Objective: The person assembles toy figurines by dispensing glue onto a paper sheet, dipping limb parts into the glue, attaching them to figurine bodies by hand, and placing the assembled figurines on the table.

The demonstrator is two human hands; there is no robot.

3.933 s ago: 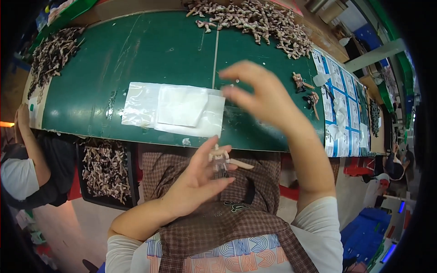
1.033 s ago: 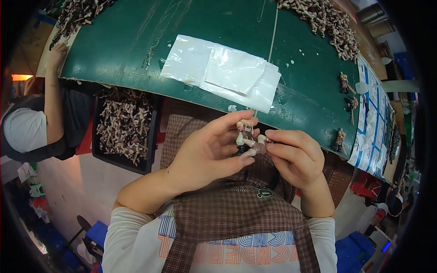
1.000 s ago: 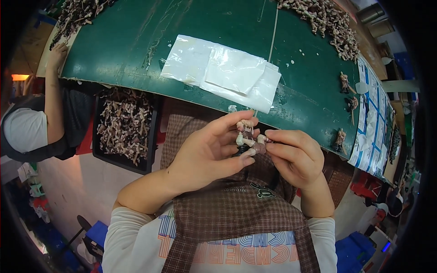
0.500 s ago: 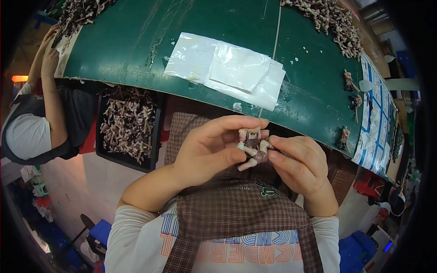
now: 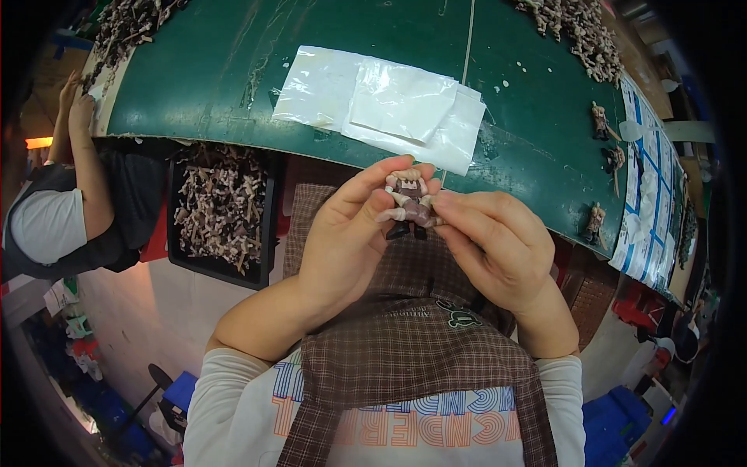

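- The left hand (image 5: 338, 233) and right hand (image 5: 502, 249) cover the sides of the toy figure (image 5: 408, 187); whether it is one piece or several cannot be told.
- The figure's features are too small to make out.
- The tabletop (image 5: 210, 93) hides the back of the black box (image 5: 270, 249).
- The top edge cuts off the left pile (image 5: 132, 27) and right pile (image 5: 580, 35).

Scratched green table (image 5: 194, 89); pale floor (image 5: 179, 331) beneath; orange glow (image 5: 39, 143) far left, small blue light (image 5: 668, 415) lower right.
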